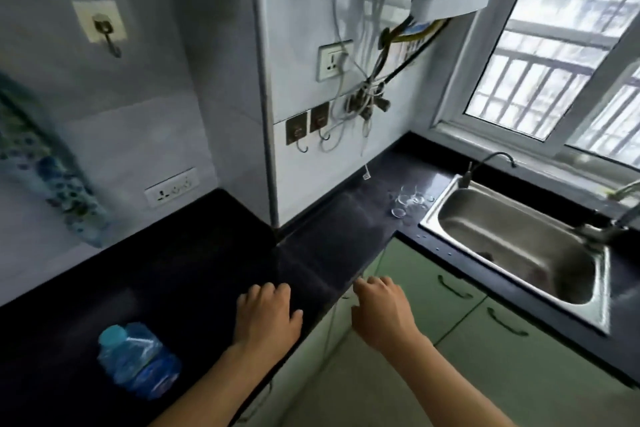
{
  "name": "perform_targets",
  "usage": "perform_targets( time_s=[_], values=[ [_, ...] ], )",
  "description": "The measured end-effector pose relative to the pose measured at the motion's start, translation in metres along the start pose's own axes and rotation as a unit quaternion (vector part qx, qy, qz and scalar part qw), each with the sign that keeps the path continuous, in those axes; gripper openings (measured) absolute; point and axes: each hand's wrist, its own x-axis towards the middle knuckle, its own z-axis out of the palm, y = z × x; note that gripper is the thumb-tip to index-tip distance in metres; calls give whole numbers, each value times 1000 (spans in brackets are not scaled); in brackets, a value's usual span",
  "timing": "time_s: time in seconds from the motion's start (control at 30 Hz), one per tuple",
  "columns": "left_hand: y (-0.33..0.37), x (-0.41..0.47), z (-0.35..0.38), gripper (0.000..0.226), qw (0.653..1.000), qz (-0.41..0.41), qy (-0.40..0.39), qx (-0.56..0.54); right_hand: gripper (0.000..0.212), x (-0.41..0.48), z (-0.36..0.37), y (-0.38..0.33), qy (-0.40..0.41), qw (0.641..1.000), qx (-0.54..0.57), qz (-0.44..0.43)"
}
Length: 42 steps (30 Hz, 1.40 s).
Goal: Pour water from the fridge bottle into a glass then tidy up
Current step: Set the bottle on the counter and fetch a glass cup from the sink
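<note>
Neither grip holds anything: my left hand [266, 314] lies palm-down on the dark worktop [194, 253] with fingers loosely curled, and my right hand [382, 312] hangs just past the worktop's front edge, over the green cabinet doors [450, 305], fingers half-bent and empty. The bottle [138, 359] stands upright to the left of my left hand, near it but not touching, blue cap on, long axis vertical and seen almost from above. The glasses [410, 201] sit clustered well ahead and to the right, just beside the sink [519, 243], rims up as far as I can tell through the blur. So the two things lie on opposite sides: the bottle falls to my left hand, which is clearly nearer it, and the glasses lie forward on my right hand's side, farther off. I judge the glass is the thing missing here, so my right hand reaching forward for one looks the sensible move, while my left takes the bottle round its upright body.
</note>
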Motion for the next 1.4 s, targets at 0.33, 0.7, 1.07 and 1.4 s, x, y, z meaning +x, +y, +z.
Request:
perform_targets(
  time_s=[0.33, 0.7, 1.07, 1.4],
  values=[
    [176, 87, 45, 33, 1000, 16, -27, 2, 17, 33, -34, 193, -11, 1000, 4, 18],
    [236, 194, 82, 30, 998, 3, -57, -5, 18, 110, -17, 298, -39, 997, 44, 49],
    [267, 393, 146, 50, 992, -10, -91, -83, 16, 206, -3, 347, -37, 995, 21, 91],
    [283, 451, 201, 85, 965, -73, -136, -212, 18, 232, 16, 386, -95, 989, 33, 107]
  ],
)
